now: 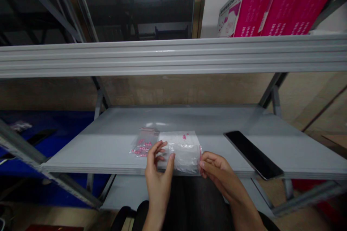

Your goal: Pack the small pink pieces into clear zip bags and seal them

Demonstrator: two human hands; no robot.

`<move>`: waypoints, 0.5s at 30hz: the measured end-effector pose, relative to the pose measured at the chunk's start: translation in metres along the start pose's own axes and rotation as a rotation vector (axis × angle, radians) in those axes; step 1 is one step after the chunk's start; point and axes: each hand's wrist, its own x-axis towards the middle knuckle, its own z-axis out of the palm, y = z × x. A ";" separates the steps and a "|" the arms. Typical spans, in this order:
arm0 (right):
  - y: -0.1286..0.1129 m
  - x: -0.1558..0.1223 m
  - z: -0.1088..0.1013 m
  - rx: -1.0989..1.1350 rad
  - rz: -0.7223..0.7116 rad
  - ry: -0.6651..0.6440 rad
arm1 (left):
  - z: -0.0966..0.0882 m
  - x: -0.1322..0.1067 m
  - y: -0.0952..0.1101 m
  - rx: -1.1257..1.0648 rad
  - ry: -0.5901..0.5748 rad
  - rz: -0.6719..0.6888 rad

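A transparent zip bag (184,153) with a red seal strip and a few pink specks lies flat at the front edge of the grey metal shelf (108,144). My left hand (158,175) holds the bag's left side, thumb on top and fingers spread behind it. My right hand (217,169) pinches the bag's right edge near the red strip. A smaller transparent bag (143,143) holding pink small items lies just left of the larger bag, beside my left fingers. Part of the larger bag is hidden under my hands.
A black tablet (253,153) lies on the shelf to the right of my right hand. A grey upper shelf beam (173,57) crosses above, with magenta cartons (282,3) on top. Blue material (48,122) lies below the shelf at left.
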 end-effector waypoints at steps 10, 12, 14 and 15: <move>-0.001 -0.001 0.039 -0.037 -0.062 -0.131 | -0.003 -0.015 0.023 0.002 -0.418 0.057; -0.001 -0.001 0.041 0.000 -0.014 -0.201 | -0.004 -0.015 0.024 -0.031 -0.469 0.045; 0.000 -0.002 0.039 0.023 0.044 -0.257 | -0.007 -0.015 0.023 -0.035 -0.504 0.041; 0.000 -0.002 0.038 0.031 0.064 -0.273 | -0.009 -0.015 0.023 -0.022 -0.514 0.043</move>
